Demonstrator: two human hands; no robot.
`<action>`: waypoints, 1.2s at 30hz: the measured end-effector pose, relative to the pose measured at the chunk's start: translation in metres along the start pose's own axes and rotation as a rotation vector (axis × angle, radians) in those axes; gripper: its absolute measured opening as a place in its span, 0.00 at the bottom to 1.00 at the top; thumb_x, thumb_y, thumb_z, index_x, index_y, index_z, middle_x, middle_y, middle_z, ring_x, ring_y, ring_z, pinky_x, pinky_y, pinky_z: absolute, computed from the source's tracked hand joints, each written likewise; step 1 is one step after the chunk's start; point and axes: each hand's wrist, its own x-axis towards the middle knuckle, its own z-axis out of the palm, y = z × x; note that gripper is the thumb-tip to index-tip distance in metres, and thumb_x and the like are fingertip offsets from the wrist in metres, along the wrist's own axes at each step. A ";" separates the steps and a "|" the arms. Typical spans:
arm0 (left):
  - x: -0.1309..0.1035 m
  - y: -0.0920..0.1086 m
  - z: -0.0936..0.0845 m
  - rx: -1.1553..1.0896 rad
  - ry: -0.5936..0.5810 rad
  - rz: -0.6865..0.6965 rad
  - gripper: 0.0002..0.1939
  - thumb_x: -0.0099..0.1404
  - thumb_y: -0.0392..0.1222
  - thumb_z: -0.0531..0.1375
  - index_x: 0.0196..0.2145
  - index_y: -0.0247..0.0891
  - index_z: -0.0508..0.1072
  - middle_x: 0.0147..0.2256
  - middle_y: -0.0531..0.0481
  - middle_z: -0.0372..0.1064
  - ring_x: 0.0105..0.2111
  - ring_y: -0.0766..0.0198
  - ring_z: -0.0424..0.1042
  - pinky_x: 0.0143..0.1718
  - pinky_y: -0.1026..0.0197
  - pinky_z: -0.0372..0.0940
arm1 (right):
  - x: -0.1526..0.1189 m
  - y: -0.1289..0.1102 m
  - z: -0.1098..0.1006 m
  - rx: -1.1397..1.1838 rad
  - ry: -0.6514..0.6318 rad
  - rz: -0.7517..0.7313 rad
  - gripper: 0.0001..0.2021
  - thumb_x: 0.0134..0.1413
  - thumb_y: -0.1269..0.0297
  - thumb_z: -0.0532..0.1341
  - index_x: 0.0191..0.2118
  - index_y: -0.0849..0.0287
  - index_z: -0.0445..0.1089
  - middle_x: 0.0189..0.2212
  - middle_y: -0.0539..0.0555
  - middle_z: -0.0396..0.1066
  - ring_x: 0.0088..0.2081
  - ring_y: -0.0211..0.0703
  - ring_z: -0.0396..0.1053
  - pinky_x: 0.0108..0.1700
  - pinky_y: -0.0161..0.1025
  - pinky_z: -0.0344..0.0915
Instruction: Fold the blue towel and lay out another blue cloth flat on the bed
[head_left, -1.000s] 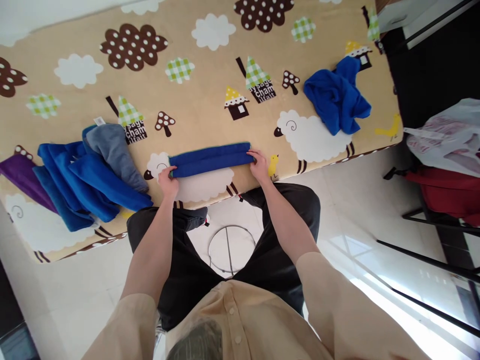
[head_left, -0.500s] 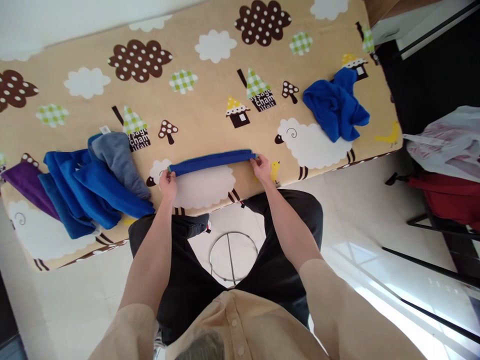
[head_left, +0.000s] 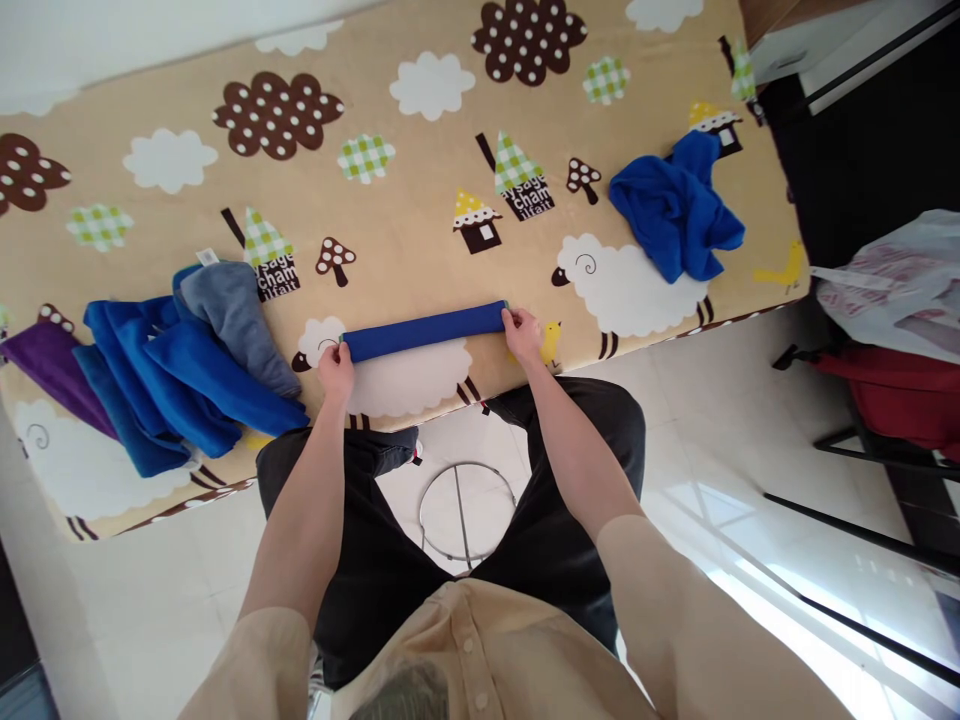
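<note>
Item: blue cloth (head_left: 424,331), now a tight narrow roll lying crosswise near the front edge of the table (head_left: 420,215), over a printed white sheep.
Change: a second ago it was a flat, wider folded band; half a second ago a thin strip seen nearly edge-on; now it reads rounder and fuller, the fold turned over on itself once more.
Left hand: (head_left: 337,368) at the roll's left end, fingers (head_left: 332,351) pinching that end, thumb side toward the cloth; it has barely shifted.
Right hand: (head_left: 523,336) at the right end, fingers (head_left: 514,322) closed over the end of the roll, pressing it to the table.
Reading of the change: the rolling looks close to finished; both ends remain held, so the roll is not yet released.
Left stock: pile of blue cloths (head_left: 176,375) with a grey cloth (head_left: 234,312) on top and a purple cloth (head_left: 46,368) beneath, lying well apart from the roll, unmoved.
Right stock: crumpled blue cloth (head_left: 675,208) near the far right corner, untouched.
Surround: plastic bag (head_left: 896,280) off the table to the right.
</note>
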 end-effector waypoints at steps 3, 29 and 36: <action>-0.001 -0.004 0.000 0.026 -0.007 -0.001 0.13 0.69 0.51 0.53 0.37 0.41 0.72 0.34 0.45 0.74 0.37 0.54 0.73 0.42 0.56 0.64 | -0.001 0.002 0.000 -0.002 0.017 -0.004 0.22 0.66 0.45 0.54 0.43 0.60 0.75 0.40 0.61 0.79 0.41 0.50 0.76 0.49 0.45 0.70; -0.009 0.007 -0.011 -0.159 -0.046 -0.252 0.11 0.57 0.46 0.66 0.34 0.41 0.70 0.35 0.44 0.73 0.40 0.52 0.76 0.43 0.51 0.72 | -0.011 -0.041 -0.015 -0.411 -0.008 -0.110 0.22 0.59 0.69 0.57 0.59 0.62 0.68 0.60 0.68 0.66 0.60 0.60 0.64 0.60 0.55 0.62; -0.013 0.019 -0.014 -0.398 -0.148 -0.519 0.14 0.56 0.47 0.70 0.30 0.39 0.70 0.27 0.49 0.65 0.30 0.57 0.72 0.36 0.50 0.75 | 0.018 -0.058 -0.029 -0.607 -0.462 -0.358 0.27 0.53 0.77 0.59 0.60 0.60 0.70 0.58 0.65 0.70 0.60 0.60 0.66 0.62 0.56 0.61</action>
